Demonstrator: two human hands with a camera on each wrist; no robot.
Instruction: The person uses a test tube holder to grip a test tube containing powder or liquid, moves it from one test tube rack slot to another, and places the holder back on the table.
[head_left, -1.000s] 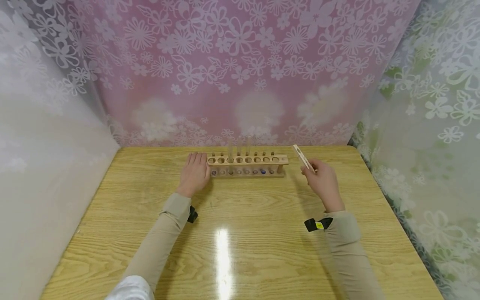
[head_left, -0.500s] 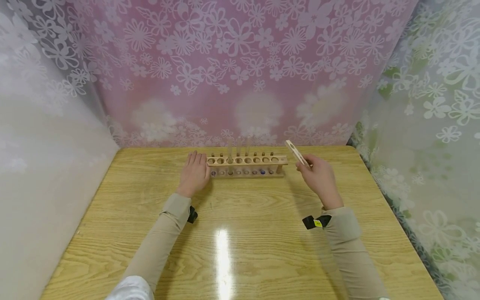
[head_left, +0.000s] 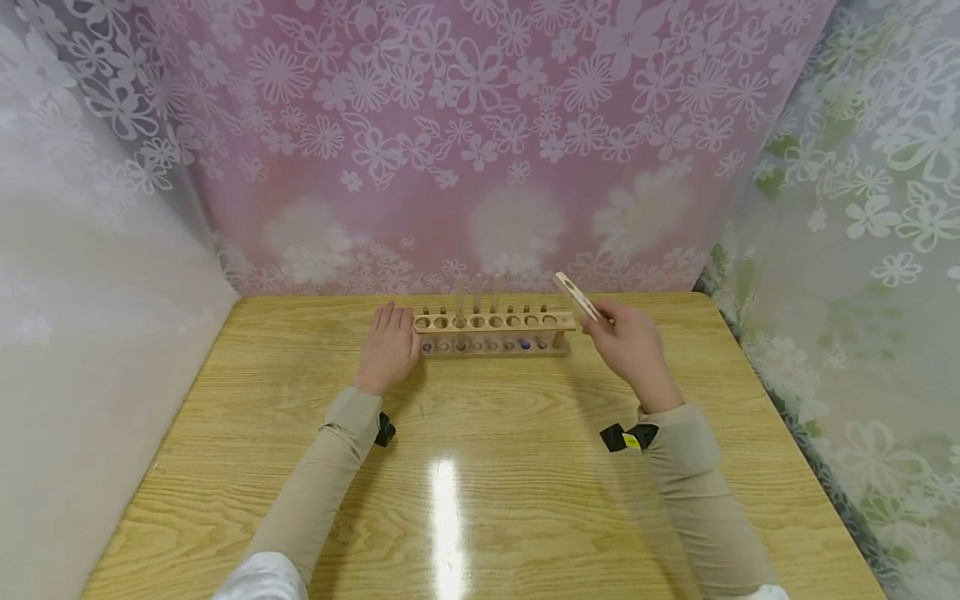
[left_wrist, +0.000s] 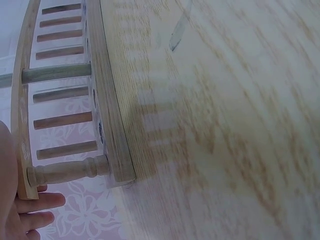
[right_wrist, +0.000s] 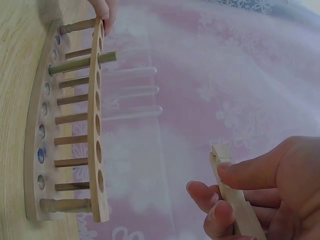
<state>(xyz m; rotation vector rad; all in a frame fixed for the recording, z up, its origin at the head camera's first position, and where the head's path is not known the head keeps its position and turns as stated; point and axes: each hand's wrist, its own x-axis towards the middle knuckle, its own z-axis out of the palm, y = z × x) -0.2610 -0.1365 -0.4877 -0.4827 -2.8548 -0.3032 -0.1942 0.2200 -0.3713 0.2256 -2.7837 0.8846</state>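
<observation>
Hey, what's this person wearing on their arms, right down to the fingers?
Matching beige fabric sleeves, with white cloth at the picture's bottom edge, and a small black device at each wrist; the right one bears a yellow label. No gloves.

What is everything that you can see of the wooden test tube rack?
The rack looks like pale wood: an upper bar with a row of round holes, a base board with matching recesses, some bluish, turned end posts, and pegs along the back. It stands upright near the far edge of the table. A greenish tube stands in the third hole from the left; clear tubes, rounded ends up, stand behind, apparently over pegs. The left hand touches its left end.
</observation>
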